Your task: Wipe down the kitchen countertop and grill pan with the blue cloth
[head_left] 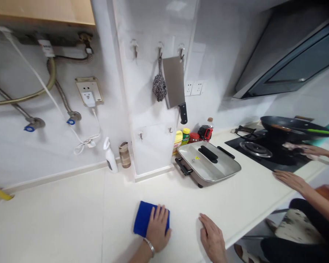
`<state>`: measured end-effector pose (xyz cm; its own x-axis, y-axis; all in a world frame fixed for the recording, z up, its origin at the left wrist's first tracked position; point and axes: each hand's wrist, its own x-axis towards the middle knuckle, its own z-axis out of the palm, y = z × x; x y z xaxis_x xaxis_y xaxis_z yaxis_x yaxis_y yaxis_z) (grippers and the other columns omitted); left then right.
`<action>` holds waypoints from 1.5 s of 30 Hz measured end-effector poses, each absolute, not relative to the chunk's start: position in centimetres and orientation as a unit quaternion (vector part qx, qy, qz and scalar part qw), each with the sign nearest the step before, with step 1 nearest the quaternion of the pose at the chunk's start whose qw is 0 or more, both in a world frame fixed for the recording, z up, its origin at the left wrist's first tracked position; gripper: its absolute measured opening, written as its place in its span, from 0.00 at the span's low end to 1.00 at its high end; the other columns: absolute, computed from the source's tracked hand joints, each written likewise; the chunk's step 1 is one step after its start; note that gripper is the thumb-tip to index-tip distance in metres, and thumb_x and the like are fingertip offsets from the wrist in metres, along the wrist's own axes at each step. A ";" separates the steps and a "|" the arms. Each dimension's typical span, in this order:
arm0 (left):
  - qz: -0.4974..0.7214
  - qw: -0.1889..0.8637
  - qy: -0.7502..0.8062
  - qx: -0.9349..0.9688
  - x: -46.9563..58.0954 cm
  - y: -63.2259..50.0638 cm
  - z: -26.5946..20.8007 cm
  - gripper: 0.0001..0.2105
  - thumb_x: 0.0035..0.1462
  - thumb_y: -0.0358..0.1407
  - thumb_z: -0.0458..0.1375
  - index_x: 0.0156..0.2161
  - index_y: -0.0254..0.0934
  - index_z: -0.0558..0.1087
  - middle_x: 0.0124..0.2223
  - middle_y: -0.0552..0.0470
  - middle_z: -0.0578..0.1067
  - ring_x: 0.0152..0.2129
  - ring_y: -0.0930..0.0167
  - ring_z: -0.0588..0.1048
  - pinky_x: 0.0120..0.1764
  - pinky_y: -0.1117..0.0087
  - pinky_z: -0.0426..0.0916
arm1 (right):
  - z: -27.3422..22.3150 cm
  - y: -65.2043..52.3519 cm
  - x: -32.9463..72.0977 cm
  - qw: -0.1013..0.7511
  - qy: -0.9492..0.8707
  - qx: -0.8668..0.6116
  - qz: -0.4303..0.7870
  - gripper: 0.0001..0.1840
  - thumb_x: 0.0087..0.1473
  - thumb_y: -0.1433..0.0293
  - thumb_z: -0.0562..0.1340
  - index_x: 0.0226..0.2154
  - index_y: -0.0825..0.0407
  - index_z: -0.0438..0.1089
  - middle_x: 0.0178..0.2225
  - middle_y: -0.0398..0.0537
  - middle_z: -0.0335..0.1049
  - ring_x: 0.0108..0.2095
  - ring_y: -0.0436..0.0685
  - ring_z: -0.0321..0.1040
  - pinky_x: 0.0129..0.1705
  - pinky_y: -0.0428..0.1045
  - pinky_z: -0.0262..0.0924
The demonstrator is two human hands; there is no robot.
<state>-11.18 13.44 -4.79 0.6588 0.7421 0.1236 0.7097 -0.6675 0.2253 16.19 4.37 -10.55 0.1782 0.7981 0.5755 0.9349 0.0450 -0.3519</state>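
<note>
My left hand [158,228], with a silver bracelet at its wrist, lies flat on a folded blue cloth [143,218] on the white countertop [120,219]. Its fingers are stretched out over the cloth's right half, not wrapped round it. To the right, my right hand [212,237] rests on the bare countertop near the front edge, fingers extended and loosely together, holding nothing. Beyond both hands stands a square electric pan [208,164] with a glass lid and black handles.
A white spray bottle [110,156] and a brown bottle [124,155] stand by the wall. A cleaver [174,82] and steel scourer [159,87] hang above. At right, another person's hand [290,180] rests on the counter; their other holds a cloth [292,146] near a wok [285,126].
</note>
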 end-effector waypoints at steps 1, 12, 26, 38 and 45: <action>0.109 0.103 0.371 0.916 -10.7 12.8 -4.7 0.31 0.62 0.42 0.49 0.69 0.44 0.52 0.71 0.51 0.51 0.68 0.60 0.50 0.66 0.48 0.53 | -10.7 4.3 16.2 0.346 -0.638 -0.681 -0.101 0.19 0.64 0.65 0.49 0.54 0.49 0.64 0.55 0.54 0.68 0.55 0.63 0.65 0.54 0.62 0.62; 0.181 -0.042 0.557 0.810 -12.6 12.7 -8.6 0.29 0.60 0.41 0.53 0.65 0.32 0.62 0.70 0.33 0.52 0.66 0.38 0.47 0.62 0.33 0.46 | -11.4 4.3 16.3 0.352 -0.644 -0.672 -0.100 0.22 0.63 0.67 0.49 0.58 0.49 0.61 0.58 0.53 0.66 0.58 0.63 0.63 0.55 0.62 0.62; 0.135 -0.002 0.520 0.843 -10.2 21.1 -5.5 0.39 0.59 0.55 0.52 0.68 0.36 0.53 0.71 0.34 0.47 0.67 0.40 0.43 0.63 0.34 0.41 | -12.4 4.6 17.2 0.354 -0.639 -0.674 -0.106 0.20 0.62 0.66 0.51 0.55 0.48 0.64 0.56 0.51 0.68 0.56 0.63 0.65 0.53 0.61 0.63; 0.130 0.238 0.328 0.905 -8.5 16.5 -1.8 0.42 0.54 0.57 0.57 0.68 0.41 0.54 0.72 0.41 0.44 0.68 0.45 0.37 0.64 0.33 0.31 | -10.9 5.1 16.8 0.382 -0.606 -0.696 -0.048 0.20 0.59 0.66 0.48 0.50 0.45 0.67 0.52 0.51 0.71 0.52 0.65 0.69 0.53 0.67 0.66; 0.321 0.383 0.427 0.754 -17.4 14.2 0.5 0.29 0.62 0.52 0.49 0.64 0.41 0.63 0.68 0.43 0.60 0.65 0.58 0.58 0.65 0.54 0.57 | -6.7 9.6 10.2 0.322 -0.657 -0.682 -0.023 0.30 0.61 0.64 0.45 0.64 0.46 0.54 0.60 0.53 0.63 0.61 0.69 0.59 0.58 0.67 0.62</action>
